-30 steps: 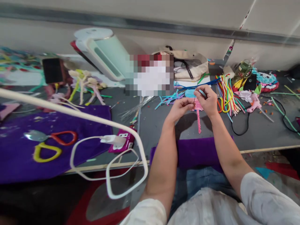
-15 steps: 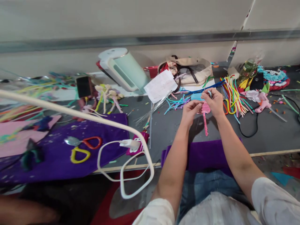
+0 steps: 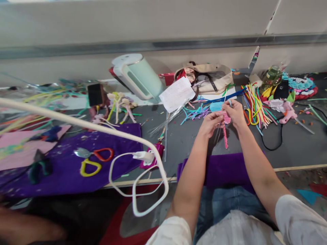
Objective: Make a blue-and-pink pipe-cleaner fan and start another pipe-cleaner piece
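Observation:
My left hand (image 3: 212, 123) is closed in a pinch, with thin wires (image 3: 218, 133) hanging below its fingers. Close beside it, my right hand (image 3: 236, 113) also pinches; a thin wire rises above its fingertips, and a pale blue bit shows at its fingers. Under and between the hands lies a pink fuzzy pipe-cleaner piece (image 3: 227, 118) with a narrow strip pointing toward me. A light blue fuzzy piece (image 3: 216, 106) lies just behind the left hand. What exactly sits between the fingertips is partly hidden.
Pipe cleaners (image 3: 255, 109) lie right of my hands, loose wires (image 3: 170, 117) left. Farther left are scissors (image 3: 88, 160) on purple cloth (image 3: 63, 170), a power strip (image 3: 155, 153) and a white tube (image 3: 102, 127) crossing the foreground. A pale green appliance (image 3: 139, 76) stands behind.
Thin wires now show below my left hand and above my right fingertips. Both hands stay close together over the pink piece. The whole view has shifted slightly.

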`<state>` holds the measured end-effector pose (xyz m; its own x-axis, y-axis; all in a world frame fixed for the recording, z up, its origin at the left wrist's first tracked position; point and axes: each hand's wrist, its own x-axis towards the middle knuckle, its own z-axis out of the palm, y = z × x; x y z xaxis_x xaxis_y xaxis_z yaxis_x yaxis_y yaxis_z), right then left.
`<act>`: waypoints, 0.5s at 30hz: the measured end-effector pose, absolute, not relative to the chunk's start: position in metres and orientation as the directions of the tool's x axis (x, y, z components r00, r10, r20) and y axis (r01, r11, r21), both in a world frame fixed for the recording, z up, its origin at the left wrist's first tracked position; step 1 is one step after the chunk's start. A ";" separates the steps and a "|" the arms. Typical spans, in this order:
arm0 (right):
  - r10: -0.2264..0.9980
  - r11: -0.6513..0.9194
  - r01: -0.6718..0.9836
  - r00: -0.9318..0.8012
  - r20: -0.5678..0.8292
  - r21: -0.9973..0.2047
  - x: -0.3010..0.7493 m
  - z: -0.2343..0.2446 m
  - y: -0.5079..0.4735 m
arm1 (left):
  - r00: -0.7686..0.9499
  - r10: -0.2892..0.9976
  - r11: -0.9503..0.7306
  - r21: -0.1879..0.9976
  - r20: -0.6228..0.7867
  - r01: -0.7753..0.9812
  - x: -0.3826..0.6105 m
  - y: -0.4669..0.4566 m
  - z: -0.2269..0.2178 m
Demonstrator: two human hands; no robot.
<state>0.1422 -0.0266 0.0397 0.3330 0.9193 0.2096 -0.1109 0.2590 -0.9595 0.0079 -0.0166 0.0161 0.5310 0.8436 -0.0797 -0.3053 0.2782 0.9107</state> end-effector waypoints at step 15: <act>0.803 0.374 0.062 0.477 0.357 -0.925 0.142 0.025 -0.018 | 0.048 0.884 -0.467 0.871 0.466 0.149 0.015 -0.018 0.013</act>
<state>0.1420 -0.0183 0.0248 0.4774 0.8031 0.3565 0.0622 0.3738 -0.9254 0.0154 -0.0185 0.0133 0.0484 0.8837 0.4656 0.1493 -0.4673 0.8714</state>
